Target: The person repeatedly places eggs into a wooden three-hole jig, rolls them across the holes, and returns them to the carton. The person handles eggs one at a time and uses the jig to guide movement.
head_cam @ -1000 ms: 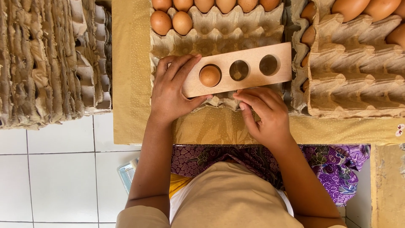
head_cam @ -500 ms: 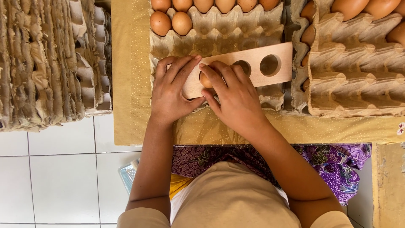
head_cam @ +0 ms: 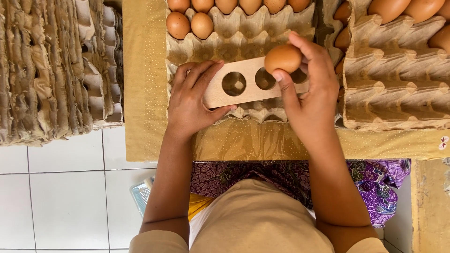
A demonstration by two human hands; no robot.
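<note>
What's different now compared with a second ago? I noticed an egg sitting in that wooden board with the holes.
The right hand came across to the wooden board, took the brown egg out of the leftmost hole and lifted it rightward, above the other holes. All three holes are now empty. The left hand stayed pressed on the board's left end, and the egg trays did not move.

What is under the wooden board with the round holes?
Under the wooden board lies a cardboard egg tray; empty cups show through two holes. The right hand and its egg hide the third hole.
</note>
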